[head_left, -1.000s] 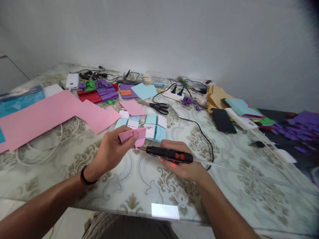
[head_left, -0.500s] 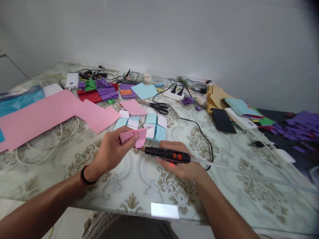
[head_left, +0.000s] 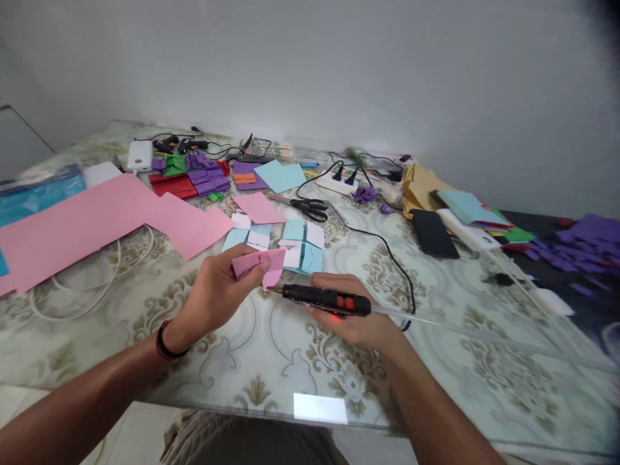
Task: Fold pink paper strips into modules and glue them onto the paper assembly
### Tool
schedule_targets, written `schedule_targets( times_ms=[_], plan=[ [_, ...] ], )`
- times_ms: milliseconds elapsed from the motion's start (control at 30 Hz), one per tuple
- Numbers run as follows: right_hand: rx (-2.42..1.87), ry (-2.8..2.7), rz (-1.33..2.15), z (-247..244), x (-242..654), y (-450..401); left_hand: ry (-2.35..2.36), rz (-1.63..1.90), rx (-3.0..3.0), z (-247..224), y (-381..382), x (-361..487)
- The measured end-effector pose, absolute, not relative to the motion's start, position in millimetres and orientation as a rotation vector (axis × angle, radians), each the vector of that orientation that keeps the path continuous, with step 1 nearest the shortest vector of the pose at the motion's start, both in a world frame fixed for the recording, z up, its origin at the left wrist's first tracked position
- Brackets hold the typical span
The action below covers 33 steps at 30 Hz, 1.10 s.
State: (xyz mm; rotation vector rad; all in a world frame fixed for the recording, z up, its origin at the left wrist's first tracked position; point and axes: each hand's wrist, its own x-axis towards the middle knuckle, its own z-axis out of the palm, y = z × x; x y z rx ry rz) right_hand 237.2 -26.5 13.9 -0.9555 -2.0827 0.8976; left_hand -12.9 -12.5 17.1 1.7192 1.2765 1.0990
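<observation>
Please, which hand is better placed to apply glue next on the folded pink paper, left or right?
Probably the right hand: it holds the glue gun, with its nozzle near the folded pink paper. The left hand is occupied, pinching that paper.

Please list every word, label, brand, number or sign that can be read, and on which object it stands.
None can be read.
Black glue gun in the right hand: any marking is too small.
White device, back left: any marking is too small.
Clear packet, back: any print is too blurred.
Blue plastic packet, left: likewise.
</observation>
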Motion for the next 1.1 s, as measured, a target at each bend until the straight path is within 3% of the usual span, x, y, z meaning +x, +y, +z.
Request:
schedule_targets(
  times_ms=[1100],
  plan=[
    [-1.070,-2.044,0.787,20.9,243.0,-23.8,1.275,1.108,1.707,18.0,-11.9,-14.5]
  ],
)
